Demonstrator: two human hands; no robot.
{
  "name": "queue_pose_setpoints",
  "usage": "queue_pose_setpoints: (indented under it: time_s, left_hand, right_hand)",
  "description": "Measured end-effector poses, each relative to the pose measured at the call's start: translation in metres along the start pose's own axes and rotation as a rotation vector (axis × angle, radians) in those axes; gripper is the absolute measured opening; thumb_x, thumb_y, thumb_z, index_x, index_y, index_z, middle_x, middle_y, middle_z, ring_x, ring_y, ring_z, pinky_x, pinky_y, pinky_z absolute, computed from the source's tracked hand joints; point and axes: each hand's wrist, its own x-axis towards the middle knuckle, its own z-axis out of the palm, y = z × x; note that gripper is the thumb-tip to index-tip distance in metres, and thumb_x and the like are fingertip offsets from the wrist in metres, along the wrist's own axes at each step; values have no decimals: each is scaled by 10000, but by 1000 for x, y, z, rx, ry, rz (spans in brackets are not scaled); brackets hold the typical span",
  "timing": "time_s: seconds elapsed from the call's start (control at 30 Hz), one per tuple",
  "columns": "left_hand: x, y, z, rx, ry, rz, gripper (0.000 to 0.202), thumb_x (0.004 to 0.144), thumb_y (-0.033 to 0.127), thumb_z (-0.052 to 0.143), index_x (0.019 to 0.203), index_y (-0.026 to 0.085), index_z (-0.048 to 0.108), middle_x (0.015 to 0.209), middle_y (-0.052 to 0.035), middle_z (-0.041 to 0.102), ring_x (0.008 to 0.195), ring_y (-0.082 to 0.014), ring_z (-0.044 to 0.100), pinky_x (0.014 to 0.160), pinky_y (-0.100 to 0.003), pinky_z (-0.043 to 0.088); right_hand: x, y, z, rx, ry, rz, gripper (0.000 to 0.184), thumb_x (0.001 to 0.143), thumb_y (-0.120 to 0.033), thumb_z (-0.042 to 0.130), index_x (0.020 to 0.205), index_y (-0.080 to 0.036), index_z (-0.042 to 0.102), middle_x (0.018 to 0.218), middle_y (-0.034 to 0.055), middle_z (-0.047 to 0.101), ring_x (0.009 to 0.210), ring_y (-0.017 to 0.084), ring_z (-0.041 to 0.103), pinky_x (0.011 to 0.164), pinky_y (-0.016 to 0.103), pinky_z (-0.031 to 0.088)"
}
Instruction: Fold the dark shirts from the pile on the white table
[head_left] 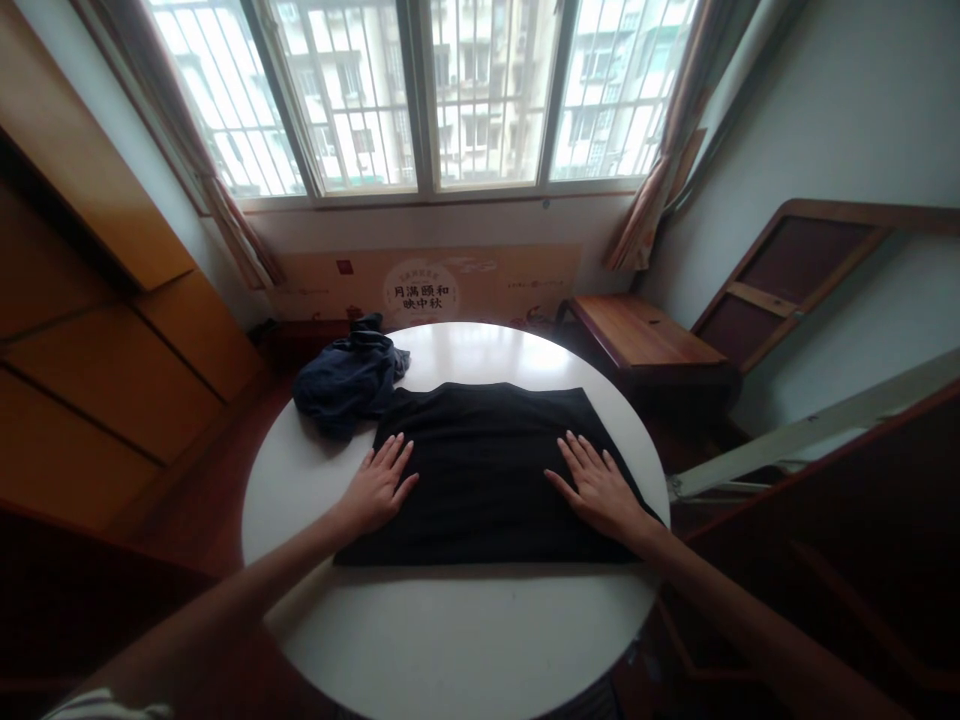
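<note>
A black garment (480, 480) is spread flat on a round white table (450, 640), its near edge fairly straight. Which kind of garment it is, I cannot tell. My left hand (380, 484) rests on its left side, fingers stretched out and pointing away from me. On the right part of the cloth lies my right hand (592, 484), palm down with the fingers spread. Neither hand grips anything. Beyond my left hand, a crumpled dark blue garment (341, 385) sits in a heap at the table's far left, touching or very near the black cloth.
A wooden bench or low table (645, 335) stands behind the table at the right, near a leaning wooden frame (795, 260). Wooden cabinets (135, 370) line the left. Ahead are a barred window (420, 100) and a printed banner (424, 285) below it.
</note>
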Motion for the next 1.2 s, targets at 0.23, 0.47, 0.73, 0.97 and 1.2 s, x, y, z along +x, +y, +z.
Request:
queue_pose_setpoints:
  time_s: [0.23,0.47,0.73,0.97,1.2]
  left_hand:
    - [90,56,-24,-132,-41,187,530,1033,388,256,1506,173,363,1580,-103,319,1462,-268,279,1168,-483,271]
    - [165,60,11,-151,-163,121,593,1025,476,224,1541,190,283,1615,-71,226,1499,-243,166,1208,-489,161]
    - [146,-5,15,-102,-179,-44,572,1026,404,202,1569,228,174,1625,-56,179,1501,-234,162,1185,-525,184]
    - [142,-18,14,-61,-192,-74,568,1019,370,216,1557,188,231,1616,-89,203,1495,-258,180,1178,-529,191]
    - [142,-16,12,-52,-195,-58,564,1018,361,214,1551,180,249,1615,-90,218,1495,-262,181,1180,-534,185]
  right_hand:
    - [72,-59,-21,194,5,-95,688,1012,-548,165,1555,-136,251,1596,111,272,1465,296,250,1160,527,237]
    - [127,-54,0,131,-101,-46,671,996,-598,169,1569,-250,204,1637,37,140,1500,273,122,1185,552,104]
    - [105,46,-2,77,-89,233,639,1000,-548,201,1554,-236,265,1632,37,164,1492,278,164,1173,562,161]
    - [90,36,-17,6,-21,184,586,1015,-466,279,1515,-169,354,1612,122,224,1484,334,168,1136,667,123]
    - [66,-115,-37,289,-88,-788,518,1004,-472,406,1424,-182,494,1493,103,470,1391,224,405,1170,433,264]
